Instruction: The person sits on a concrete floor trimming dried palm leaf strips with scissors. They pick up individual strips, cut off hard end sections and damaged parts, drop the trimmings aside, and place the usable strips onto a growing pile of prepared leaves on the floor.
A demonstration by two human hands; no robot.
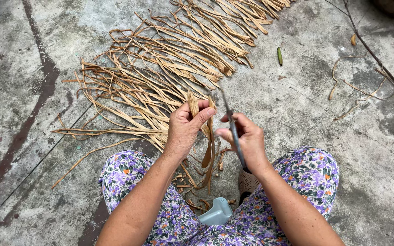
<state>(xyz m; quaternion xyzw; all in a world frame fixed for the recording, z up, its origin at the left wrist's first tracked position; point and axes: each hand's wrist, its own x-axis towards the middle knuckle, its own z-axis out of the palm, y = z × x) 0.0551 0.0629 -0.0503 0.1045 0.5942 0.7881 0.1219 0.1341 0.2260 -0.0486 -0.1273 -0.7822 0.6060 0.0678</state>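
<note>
In the centre of the frame my left hand pinches a dried leaf strip between thumb and fingers, its ends hanging toward my knees. My right hand, just beside it, is curled around a thin dark blade pointing up. The pile of dried strips spreads across the concrete floor toward the upper left.
</note>
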